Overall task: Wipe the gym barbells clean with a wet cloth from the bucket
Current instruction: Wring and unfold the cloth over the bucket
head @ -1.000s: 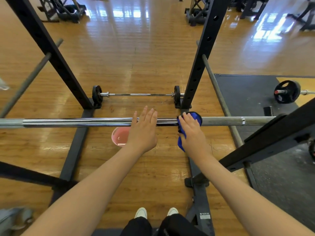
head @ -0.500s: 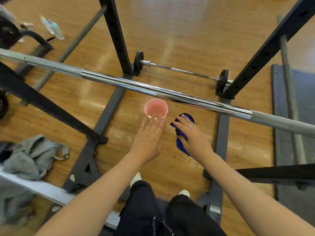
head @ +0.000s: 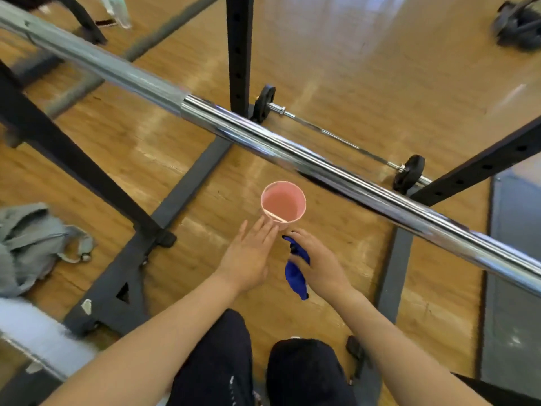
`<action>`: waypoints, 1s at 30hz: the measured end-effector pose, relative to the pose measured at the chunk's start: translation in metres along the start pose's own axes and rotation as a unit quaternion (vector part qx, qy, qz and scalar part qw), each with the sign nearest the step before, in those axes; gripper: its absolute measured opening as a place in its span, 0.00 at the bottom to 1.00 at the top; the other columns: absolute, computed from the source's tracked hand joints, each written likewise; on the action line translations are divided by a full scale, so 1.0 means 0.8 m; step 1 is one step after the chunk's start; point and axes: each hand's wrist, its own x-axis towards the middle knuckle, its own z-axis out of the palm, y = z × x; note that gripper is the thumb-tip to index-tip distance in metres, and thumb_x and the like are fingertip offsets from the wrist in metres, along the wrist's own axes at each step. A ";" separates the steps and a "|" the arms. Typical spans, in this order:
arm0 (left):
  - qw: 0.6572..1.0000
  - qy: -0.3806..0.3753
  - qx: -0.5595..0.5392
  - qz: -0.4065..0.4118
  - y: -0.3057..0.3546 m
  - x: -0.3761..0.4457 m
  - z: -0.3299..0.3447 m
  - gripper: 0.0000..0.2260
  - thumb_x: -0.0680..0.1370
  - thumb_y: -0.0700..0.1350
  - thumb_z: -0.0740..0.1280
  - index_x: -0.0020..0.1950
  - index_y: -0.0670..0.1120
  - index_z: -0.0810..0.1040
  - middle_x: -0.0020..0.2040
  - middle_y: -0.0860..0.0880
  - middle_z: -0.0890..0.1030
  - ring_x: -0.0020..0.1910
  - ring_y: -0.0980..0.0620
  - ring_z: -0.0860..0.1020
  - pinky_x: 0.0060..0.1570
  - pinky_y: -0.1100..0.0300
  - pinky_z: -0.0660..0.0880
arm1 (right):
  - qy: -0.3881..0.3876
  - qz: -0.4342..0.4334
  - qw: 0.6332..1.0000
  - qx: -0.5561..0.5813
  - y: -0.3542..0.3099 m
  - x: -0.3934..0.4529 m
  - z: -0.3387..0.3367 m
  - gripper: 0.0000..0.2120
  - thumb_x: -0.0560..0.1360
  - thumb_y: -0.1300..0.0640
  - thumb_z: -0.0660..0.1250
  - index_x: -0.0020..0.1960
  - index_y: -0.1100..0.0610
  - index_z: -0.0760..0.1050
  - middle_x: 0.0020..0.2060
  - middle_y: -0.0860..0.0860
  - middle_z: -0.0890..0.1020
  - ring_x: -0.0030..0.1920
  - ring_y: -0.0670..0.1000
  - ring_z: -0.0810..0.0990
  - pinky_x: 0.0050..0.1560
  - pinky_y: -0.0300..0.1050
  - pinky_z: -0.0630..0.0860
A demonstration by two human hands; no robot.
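Hands low over the wooden floor (head: 380,68), both reaching toward a small pink bucket (head: 283,204) that stands on the floor inside the footprint of a black rack (head: 239,54). Bucket upright, pinkish liquid visible inside, rim pale.

Left hand (head: 248,259): palm down, fingers extended and together, released, grasping nothing. Fingertips reach the near left side of the bucket; actual contact cannot be told.

Right hand (head: 319,265): clenched around a blue cloth (head: 295,276). Cloth bunched, most of it hanging out below the palm on the thumb side, a dark corner poking out near the fingertips. Cloth sits just short of the bucket, not in it.

Chrome barbell (head: 292,150) runs diagonally across the view from upper left to lower right, above the hands and bucket, passing just beyond the bucket's far rim as seen here. Left portion is a duller grey sleeve, the middle bright and reflective. Neither hand touches it.

Second, thinner barbell (head: 336,136) lies on the floor behind the rack upright, a small black plate at each end.

Grey garment (head: 32,244) crumpled on the floor at left, beside a rack base rail. Dark mat (head: 512,259) at right edge. Person's knees in dark trousers (head: 219,361) at bottom of view. Motion blur throughout; fine detail soft.
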 end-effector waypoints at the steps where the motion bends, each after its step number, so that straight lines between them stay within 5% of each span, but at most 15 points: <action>1: 1.000 0.004 -0.005 -0.010 -0.003 0.012 0.015 0.33 0.79 0.44 0.58 0.78 0.44 0.42 0.78 0.48 0.42 0.76 0.50 0.40 0.73 0.50 0.38 | -0.014 -0.011 1.000 -0.008 0.010 0.014 0.007 0.23 0.78 0.61 0.63 0.72 0.52 0.67 0.69 0.44 0.69 0.67 0.45 0.68 0.68 0.41 0.65; 11: 0.992 0.108 -0.065 -0.012 -0.032 0.143 0.165 0.30 0.80 0.44 0.58 0.78 0.44 0.46 0.78 0.48 0.51 0.77 0.50 0.49 0.73 0.53 0.48 | 0.011 -0.010 1.000 -0.019 0.122 0.129 0.072 0.15 0.81 0.59 0.59 0.66 0.50 0.69 0.45 0.39 0.74 0.46 0.44 0.74 0.41 0.25 0.67; 14: 0.953 0.108 -0.279 -0.045 -0.039 0.197 0.208 0.24 0.80 0.42 0.58 0.75 0.45 0.57 0.72 0.47 0.66 0.69 0.47 0.66 0.66 0.53 0.64 | 0.012 -0.009 1.000 0.017 0.174 0.177 0.115 0.12 0.81 0.58 0.57 0.61 0.44 0.65 0.43 0.40 0.76 0.41 0.40 0.75 0.35 0.27 0.69; 16: 0.887 0.092 -0.451 -0.050 -0.043 0.229 0.244 0.20 0.81 0.40 0.56 0.74 0.46 0.62 0.66 0.45 0.72 0.61 0.48 0.72 0.59 0.56 0.69 | 0.025 -0.008 0.997 0.068 0.217 0.209 0.147 0.10 0.82 0.58 0.57 0.60 0.46 0.65 0.45 0.45 0.77 0.40 0.42 0.75 0.35 0.29 0.70; 19: 0.837 0.112 -0.532 -0.058 -0.060 0.285 0.305 0.17 0.81 0.39 0.59 0.71 0.44 0.68 0.64 0.45 0.75 0.62 0.49 0.72 0.58 0.61 0.69 | 0.062 -0.023 0.991 0.114 0.288 0.258 0.198 0.08 0.82 0.59 0.56 0.60 0.51 0.65 0.44 0.44 0.75 0.40 0.41 0.74 0.36 0.28 0.69; 23: 0.829 0.151 -0.526 -0.118 -0.082 0.336 0.384 0.09 0.76 0.36 0.68 0.55 0.40 0.80 0.49 0.46 0.81 0.55 0.46 0.78 0.57 0.58 0.73 | 0.110 -0.043 0.984 0.134 0.360 0.286 0.245 0.07 0.80 0.61 0.60 0.57 0.54 0.66 0.45 0.44 0.75 0.43 0.40 0.73 0.41 0.28 0.68; 30: 0.826 0.135 -0.531 -0.132 -0.057 0.351 0.390 0.06 0.74 0.37 0.68 0.41 0.48 0.79 0.41 0.51 0.80 0.48 0.49 0.79 0.53 0.58 0.74 | 0.158 0.016 0.971 0.178 0.414 0.248 0.251 0.16 0.75 0.64 0.67 0.58 0.47 0.75 0.49 0.42 0.80 0.49 0.41 0.77 0.45 0.26 0.70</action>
